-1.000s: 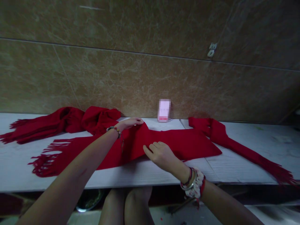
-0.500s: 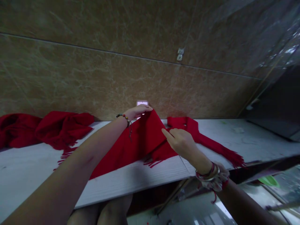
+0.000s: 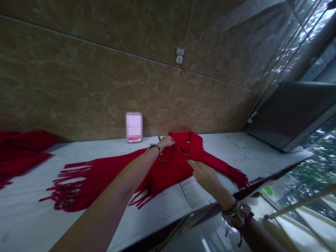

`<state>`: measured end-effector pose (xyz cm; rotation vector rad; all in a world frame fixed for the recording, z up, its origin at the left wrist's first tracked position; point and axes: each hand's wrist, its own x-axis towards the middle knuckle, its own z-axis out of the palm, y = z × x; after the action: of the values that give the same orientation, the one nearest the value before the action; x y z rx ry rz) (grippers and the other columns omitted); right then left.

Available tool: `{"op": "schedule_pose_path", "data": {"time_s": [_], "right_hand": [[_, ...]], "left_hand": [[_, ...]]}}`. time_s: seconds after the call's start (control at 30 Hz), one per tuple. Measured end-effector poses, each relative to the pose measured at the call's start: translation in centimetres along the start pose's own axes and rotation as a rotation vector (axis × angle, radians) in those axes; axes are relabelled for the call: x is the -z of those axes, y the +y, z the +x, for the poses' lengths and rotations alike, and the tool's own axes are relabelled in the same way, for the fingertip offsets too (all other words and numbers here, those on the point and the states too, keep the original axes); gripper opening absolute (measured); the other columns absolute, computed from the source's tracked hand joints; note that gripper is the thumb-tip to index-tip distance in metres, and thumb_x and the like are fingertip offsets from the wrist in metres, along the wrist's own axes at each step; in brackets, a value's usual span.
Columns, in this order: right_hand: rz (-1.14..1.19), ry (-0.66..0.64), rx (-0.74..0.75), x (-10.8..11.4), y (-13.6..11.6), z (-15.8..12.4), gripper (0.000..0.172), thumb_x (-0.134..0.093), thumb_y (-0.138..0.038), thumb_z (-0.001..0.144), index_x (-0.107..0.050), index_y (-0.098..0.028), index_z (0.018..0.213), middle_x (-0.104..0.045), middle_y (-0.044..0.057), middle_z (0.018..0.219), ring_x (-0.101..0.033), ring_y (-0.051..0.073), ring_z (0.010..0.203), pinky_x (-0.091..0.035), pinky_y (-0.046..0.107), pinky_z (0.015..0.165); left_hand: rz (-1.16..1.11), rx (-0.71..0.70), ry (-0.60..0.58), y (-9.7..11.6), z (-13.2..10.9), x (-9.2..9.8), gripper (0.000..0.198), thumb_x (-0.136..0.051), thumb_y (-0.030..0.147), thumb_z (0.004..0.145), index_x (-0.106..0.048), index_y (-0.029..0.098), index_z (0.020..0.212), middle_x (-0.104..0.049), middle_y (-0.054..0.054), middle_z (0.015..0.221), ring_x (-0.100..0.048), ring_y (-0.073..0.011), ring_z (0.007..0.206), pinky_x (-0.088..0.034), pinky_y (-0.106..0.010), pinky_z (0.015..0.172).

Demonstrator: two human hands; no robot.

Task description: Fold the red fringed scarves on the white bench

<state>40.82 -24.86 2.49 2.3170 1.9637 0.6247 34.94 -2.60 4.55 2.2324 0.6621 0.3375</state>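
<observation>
A red fringed scarf [image 3: 107, 169] lies lengthwise on the white tabletop, one end folded over so its fringe hangs toward the near edge. At the fold's far edge, my left hand [image 3: 166, 141] is closed on the cloth. My right hand [image 3: 206, 177] pinches the scarf's right side, closer to me, with its thumb and fingers together. Just beyond my right hand is a narrow looped red strip [image 3: 197, 148], its fringed tail stretching right to the front edge. Whether that strip joins the same scarf is hidden around my hands.
A phone [image 3: 134, 126] with a lit screen leans on the brown marbled wall [image 3: 86, 87]. More bunched red cloth [image 3: 23, 154] lies at the far left. A dark box-like object [image 3: 296, 113] stands at the right end of the table. A small white cat-shaped piece [image 3: 180, 55] is on the wall.
My left hand has come down from in front of the phone, laying the lifted scarf part flat. My right hand stays at the scarf's right side. The view has shifted right.
</observation>
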Motion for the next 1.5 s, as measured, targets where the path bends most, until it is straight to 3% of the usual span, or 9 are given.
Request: {"op": "schedule_pose_path", "data": {"time_s": [0.2, 0.4, 0.53, 0.67, 0.77, 0.9, 1.13, 1.3, 1.5], "right_hand": [[0.124, -0.151, -0.053, -0.5, 0.2, 0.6, 0.05, -0.037, -0.004, 0.076, -0.048, -0.014, 0.124, -0.064, 0.011, 0.104, -0.061, 0.019, 0.092, -0.048, 0.028, 0.079], [0.212, -0.161, -0.07, -0.4, 0.3, 0.9, 0.051, -0.035, -0.005, 0.077, -0.045, -0.016, 0.126, -0.06, 0.009, 0.114, -0.057, 0.019, 0.103, -0.045, 0.029, 0.087], [0.232, -0.165, -0.066, -0.2, 0.1, 0.8, 0.051, -0.037, -0.004, 0.077, -0.044, -0.013, 0.127, -0.059, 0.011, 0.115, -0.056, 0.02, 0.103, -0.045, 0.03, 0.087], [0.09, -0.059, 0.035, 0.1, -0.5, 0.7, 0.05, -0.041, -0.004, 0.076, -0.049, -0.015, 0.124, -0.059, 0.013, 0.113, -0.055, 0.023, 0.102, -0.046, 0.035, 0.084], [0.047, 0.052, 0.205, -0.2, -1.0, 0.7, 0.046, -0.04, -0.003, 0.077, -0.053, -0.016, 0.119, -0.055, 0.013, 0.12, -0.049, 0.023, 0.111, -0.043, 0.037, 0.089], [0.114, 0.011, 0.298, -1.3, -1.1, 1.3, 0.041, -0.036, -0.002, 0.079, -0.056, -0.011, 0.115, -0.058, 0.012, 0.117, -0.052, 0.02, 0.11, -0.041, 0.035, 0.094], [0.266, -0.012, 0.101, -1.6, -0.2, 1.9, 0.041, -0.036, -0.012, 0.081, -0.052, -0.02, 0.118, -0.063, 0.006, 0.109, -0.062, 0.017, 0.089, -0.049, 0.029, 0.08], [0.267, 0.002, 0.036, -0.5, 0.5, -1.4, 0.036, -0.034, -0.021, 0.084, -0.053, -0.025, 0.115, -0.065, 0.003, 0.103, -0.062, 0.018, 0.089, -0.05, 0.033, 0.075], [0.251, -0.02, -0.074, -0.7, 1.3, -4.7, 0.032, -0.042, -0.026, 0.08, -0.054, -0.031, 0.11, -0.067, 0.001, 0.096, -0.063, 0.017, 0.087, -0.05, 0.034, 0.072]], "left_hand": [[0.346, 0.04, 0.005, -0.8, -1.9, 0.0, 0.02, -0.052, 0.022, 0.082, -0.062, 0.012, 0.096, -0.062, -0.011, 0.101, -0.056, -0.0232, 0.099, -0.042, -0.03, 0.084], [0.559, 0.004, 0.142, -1.1, -8.0, 0.3, 0.049, -0.044, 0.039, 0.085, -0.037, 0.018, 0.129, -0.036, -0.017, 0.134, -0.035, -0.0318, 0.121, -0.028, -0.051, 0.095], [0.661, -0.065, -0.031, -1.8, -14.1, 0.1, 0.068, -0.041, 0.057, 0.08, -0.025, 0.023, 0.136, -0.015, -0.015, 0.145, -0.014, -0.0345, 0.13, -0.021, -0.057, 0.098], [0.718, -0.076, -0.132, -2.2, -18.2, 0.5, 0.07, -0.047, 0.053, 0.078, -0.025, 0.023, 0.137, -0.011, -0.013, 0.146, -0.012, -0.0341, 0.131, -0.027, -0.053, 0.097], [0.76, -0.094, -0.118, -2.6, -19.2, 0.8, 0.062, -0.045, 0.038, 0.082, -0.025, 0.018, 0.137, -0.016, -0.016, 0.144, -0.019, -0.0321, 0.13, -0.035, -0.044, 0.095], [0.859, -0.108, -0.101, -3.4, -19.7, 0.6, 0.063, -0.046, 0.015, 0.079, -0.024, 0.015, 0.137, -0.017, -0.019, 0.143, -0.025, -0.032, 0.128, -0.037, -0.041, 0.093], [0.924, -0.141, -0.073, -2.3, -20.8, 1.7, 0.057, -0.037, 0.0, 0.077, -0.03, 0.007, 0.133, -0.03, -0.022, 0.138, -0.035, -0.0252, 0.124, -0.036, -0.034, 0.097], [0.969, -0.195, -0.052, -1.7, -20.9, 2.0, 0.052, -0.029, -0.003, 0.079, -0.039, 0.008, 0.129, -0.036, -0.019, 0.135, -0.035, -0.0249, 0.124, -0.035, -0.037, 0.098], [0.952, -0.189, -0.114, -2.7, -22.0, 0.1, 0.051, -0.03, 0.002, 0.083, -0.039, 0.019, 0.13, -0.032, -0.014, 0.139, -0.031, -0.0305, 0.126, -0.04, -0.047, 0.092]]}}
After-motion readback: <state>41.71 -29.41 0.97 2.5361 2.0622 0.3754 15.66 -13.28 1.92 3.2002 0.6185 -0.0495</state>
